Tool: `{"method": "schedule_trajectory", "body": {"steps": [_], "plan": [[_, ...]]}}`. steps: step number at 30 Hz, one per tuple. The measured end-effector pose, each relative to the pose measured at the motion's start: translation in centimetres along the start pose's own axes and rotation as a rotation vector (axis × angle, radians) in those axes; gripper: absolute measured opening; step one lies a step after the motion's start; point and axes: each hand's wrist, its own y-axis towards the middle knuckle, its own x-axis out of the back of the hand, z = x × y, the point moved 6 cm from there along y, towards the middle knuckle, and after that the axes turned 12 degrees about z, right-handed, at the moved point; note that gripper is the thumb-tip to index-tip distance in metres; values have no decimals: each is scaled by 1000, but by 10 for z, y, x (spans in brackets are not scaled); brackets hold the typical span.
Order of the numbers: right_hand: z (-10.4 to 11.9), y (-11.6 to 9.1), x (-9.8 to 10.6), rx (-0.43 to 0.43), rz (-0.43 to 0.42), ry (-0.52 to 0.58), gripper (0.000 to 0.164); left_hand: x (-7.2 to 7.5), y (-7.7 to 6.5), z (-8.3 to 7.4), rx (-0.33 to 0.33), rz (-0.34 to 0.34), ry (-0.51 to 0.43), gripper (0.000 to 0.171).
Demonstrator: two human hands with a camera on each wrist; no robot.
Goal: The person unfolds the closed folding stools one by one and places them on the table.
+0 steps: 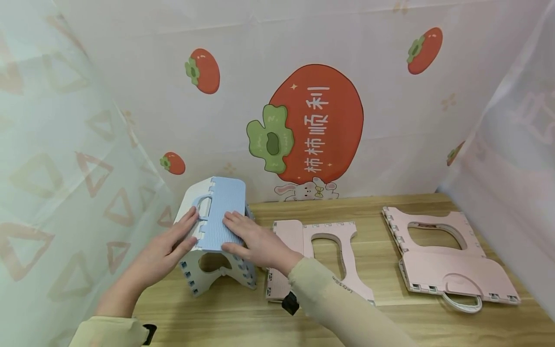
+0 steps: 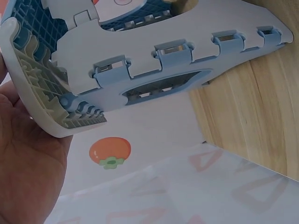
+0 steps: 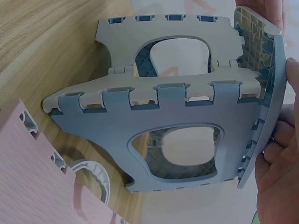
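A blue and white folding step stool [image 1: 227, 200] stands unfolded on its legs at the left of the table. My left hand [image 1: 160, 255] rests on the white half of its top, beside the small carry handle [image 1: 202, 217]. On the blue half lies my right hand [image 1: 260, 243], fingers extended across the surface. In the left wrist view the white edge of the top [image 2: 32, 100] meets my left hand [image 2: 30, 154]. The right wrist view shows the blue side leg [image 3: 182, 121] spread, with my right hand [image 3: 280, 154] along the top's edge.
Two pink folding stools lie flat on the wooden table [image 1: 217, 323]: one [image 1: 288, 241] just right of the standing stool, the other [image 1: 459, 272] at the far right with its handle out. A fabric backdrop [image 1: 381, 159] with printed persimmons rises behind, and curtains flank both sides.
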Motion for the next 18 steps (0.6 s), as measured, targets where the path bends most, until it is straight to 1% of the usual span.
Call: {"method": "schedule_trajectory", "body": {"steps": [9,18], "plan": [[0,-1,0,0,-3,-2,62,-2,1,2,30,27,3,58],[-1,-2,0,0,0,0,62,-4,1,3,73,64,12,60]]}}
